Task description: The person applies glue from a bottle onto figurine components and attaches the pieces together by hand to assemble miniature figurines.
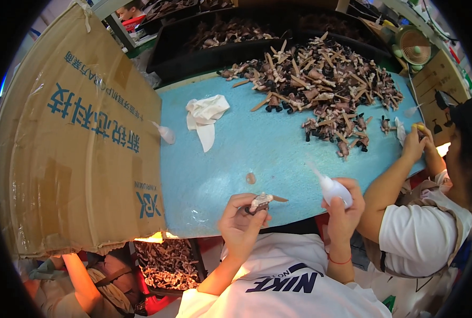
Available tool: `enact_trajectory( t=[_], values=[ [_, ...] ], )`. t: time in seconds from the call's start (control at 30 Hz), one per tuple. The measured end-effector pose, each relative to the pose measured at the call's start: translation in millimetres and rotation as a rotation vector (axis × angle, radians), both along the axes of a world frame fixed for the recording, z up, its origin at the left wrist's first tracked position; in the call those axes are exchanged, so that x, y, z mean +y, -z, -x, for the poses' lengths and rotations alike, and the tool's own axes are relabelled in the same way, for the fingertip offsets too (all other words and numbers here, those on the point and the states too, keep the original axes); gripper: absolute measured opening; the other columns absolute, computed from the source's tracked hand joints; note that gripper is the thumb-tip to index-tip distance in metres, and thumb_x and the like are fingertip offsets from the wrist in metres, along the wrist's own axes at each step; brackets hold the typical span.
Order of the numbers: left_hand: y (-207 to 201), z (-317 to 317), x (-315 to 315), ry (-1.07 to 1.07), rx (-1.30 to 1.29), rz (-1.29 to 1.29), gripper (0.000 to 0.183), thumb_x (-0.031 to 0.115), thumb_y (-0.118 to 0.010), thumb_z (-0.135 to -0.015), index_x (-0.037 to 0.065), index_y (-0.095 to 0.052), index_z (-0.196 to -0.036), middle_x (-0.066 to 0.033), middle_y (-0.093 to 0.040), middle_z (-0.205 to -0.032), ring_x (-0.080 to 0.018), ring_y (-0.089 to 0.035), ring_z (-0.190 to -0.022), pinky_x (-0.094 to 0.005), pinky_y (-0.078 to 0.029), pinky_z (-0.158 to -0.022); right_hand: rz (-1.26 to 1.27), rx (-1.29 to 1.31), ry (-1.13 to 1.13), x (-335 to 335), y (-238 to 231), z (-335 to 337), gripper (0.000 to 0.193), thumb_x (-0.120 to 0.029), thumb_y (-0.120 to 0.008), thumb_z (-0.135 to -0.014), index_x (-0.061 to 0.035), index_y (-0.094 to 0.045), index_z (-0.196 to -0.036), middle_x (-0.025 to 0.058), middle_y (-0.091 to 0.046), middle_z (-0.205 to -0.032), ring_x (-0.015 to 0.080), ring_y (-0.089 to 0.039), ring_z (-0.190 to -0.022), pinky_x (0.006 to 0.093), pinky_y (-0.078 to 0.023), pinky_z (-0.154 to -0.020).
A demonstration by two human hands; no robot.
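My left hand (240, 228) pinches a small painted figurine (262, 201), pale and dark, with a flat brown piece sticking out to the right. My right hand (348, 214) is wrapped round a white squeeze bottle (335, 191); its thin nozzle points up and to the left, apart from the figurine. Both hands are over the near edge of the blue tabletop (220, 164). Just beyond the figurine, a small round tan piece (250, 178) lies on the surface. A big heap of similar figurines (326, 79) covers the far right of the table.
A tall cardboard box (82, 159) walls off the left side, with another squeeze bottle (164, 133) beside it. A crumpled white cloth (206, 114) lies nearby. Black trays (167, 58) of parts line the back. At right a co-worker (421, 228) handles something yellow. A parts bin (169, 265) stands below left.
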State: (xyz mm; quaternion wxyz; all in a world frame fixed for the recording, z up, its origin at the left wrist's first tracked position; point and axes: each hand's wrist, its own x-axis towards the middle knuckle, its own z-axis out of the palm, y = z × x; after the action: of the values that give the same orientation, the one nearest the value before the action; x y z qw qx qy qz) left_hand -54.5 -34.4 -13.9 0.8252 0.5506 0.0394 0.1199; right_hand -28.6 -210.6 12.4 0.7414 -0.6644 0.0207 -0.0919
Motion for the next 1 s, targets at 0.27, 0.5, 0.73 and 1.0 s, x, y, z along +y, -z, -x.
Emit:
enact_trajectory(
  t=[0.27,0.5,0.73,1.0],
  values=[
    [5,1,-3,-0.120,-0.227,-0.281,0.026,-0.009,-0.058,-0.077,-0.002,-0.050,-0.100,-0.0145,-0.048,-0.101,-0.0201,-0.059,-0.082,-0.0288,-0.054,-0.067,0.044,-0.363,0.001,-9,-12,21,0.029,-0.010,-0.073,-0.065,0.0042,-0.056,-0.083,0.0074,-0.053,-0.063,0.0119,-0.045,-0.052,0.0241,-0.030,-0.045],
    [7,3,-1,-0.153,-0.240,-0.362,0.026,-0.008,-0.059,-0.076,-0.001,-0.050,-0.100,-0.0142,-0.047,-0.104,-0.0212,-0.059,-0.085,-0.0314,-0.054,-0.072,0.421,-0.662,-0.190,-11,-28,20,0.031,-0.012,-0.076,-0.058,0.0038,-0.057,-0.077,0.0078,-0.050,-0.051,0.0158,-0.040,-0.036,0.0245,-0.028,-0.034],
    [9,5,-1,-0.164,-0.231,-0.341,0.028,-0.010,-0.060,-0.075,0.000,-0.050,-0.099,-0.0143,-0.047,-0.105,-0.0223,-0.060,-0.087,-0.0315,-0.054,-0.074,0.473,-0.654,-0.219,-9,-31,19,0.031,-0.012,-0.076,-0.057,0.0031,-0.056,-0.077,0.0064,-0.046,-0.048,0.0150,-0.040,-0.035,0.0239,-0.026,-0.034],
    [11,7,0,-0.165,-0.226,-0.338,0.029,-0.010,-0.060,-0.074,0.000,-0.050,-0.099,-0.0146,-0.047,-0.105,-0.0231,-0.060,-0.086,-0.0313,-0.053,-0.073,0.519,-0.670,-0.233,-8,-31,18,0.032,-0.012,-0.076,-0.056,0.0033,-0.056,-0.077,0.0056,-0.045,-0.047,0.0143,-0.039,-0.035,0.0238,-0.025,-0.034]
  ],
)
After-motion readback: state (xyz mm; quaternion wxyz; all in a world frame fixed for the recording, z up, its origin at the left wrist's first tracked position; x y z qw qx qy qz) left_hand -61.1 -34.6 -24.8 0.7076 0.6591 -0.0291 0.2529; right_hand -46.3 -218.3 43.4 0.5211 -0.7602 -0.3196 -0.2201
